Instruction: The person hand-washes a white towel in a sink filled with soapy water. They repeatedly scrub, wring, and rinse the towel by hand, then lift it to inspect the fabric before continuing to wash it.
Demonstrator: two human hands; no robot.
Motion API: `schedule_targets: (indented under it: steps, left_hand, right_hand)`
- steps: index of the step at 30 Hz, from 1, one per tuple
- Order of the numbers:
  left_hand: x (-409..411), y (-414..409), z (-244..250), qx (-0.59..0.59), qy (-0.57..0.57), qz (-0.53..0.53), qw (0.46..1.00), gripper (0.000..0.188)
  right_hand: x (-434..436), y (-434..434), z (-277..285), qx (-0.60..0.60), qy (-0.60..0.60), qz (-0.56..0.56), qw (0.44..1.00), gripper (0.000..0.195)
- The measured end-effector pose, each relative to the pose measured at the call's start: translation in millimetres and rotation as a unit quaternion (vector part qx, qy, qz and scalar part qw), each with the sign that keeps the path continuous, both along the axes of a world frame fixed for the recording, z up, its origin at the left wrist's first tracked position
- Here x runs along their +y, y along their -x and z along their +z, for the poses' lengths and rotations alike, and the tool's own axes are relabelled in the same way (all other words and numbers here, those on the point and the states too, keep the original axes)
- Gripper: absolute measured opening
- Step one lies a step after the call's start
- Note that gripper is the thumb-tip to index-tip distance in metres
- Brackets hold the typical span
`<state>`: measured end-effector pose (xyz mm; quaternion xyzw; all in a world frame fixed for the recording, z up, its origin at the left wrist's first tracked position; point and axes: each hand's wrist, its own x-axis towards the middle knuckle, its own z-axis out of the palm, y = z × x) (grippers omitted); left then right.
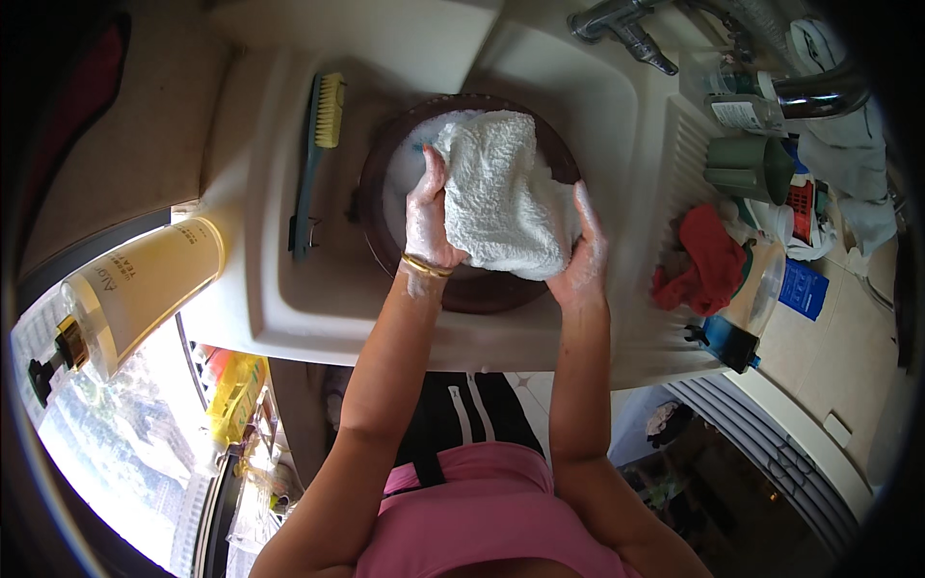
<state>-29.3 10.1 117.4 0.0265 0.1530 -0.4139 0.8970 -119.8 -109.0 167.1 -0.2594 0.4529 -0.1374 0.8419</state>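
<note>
Both of my hands grip a wet white terry towel (498, 195), held bunched above a round dark brown basin (477, 298). My left hand (428, 217), with a gold bangle at the wrist, holds its left side, the thumb pointing up. On the opposite edge, my right hand (584, 249) has its fingers partly hidden behind the cloth. Suds coat both hands. White foam (405, 170) fills the basin where the towel leaves it visible. The basin stands inside a pale laundry sink (296, 303).
A scrub brush (318, 144) with yellow bristles leans at the sink's left. A metal faucet (629, 36) juts over the back right. Along the ribbed right ledge are a green cup (748, 170), a red cloth (704, 260) and a blue bottle (726, 343). A pump bottle (144, 289) stands left.
</note>
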Motion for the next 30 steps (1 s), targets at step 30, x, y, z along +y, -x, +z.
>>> schedule_targets:
  steps: [30]
  left_hand:
    - [-20, 5, -71, 0.038, -0.161, -0.047, 0.985, 0.036]
  right_hand:
    - [79, -59, -24, 0.355, 0.680, 0.367, 0.526, 0.018]
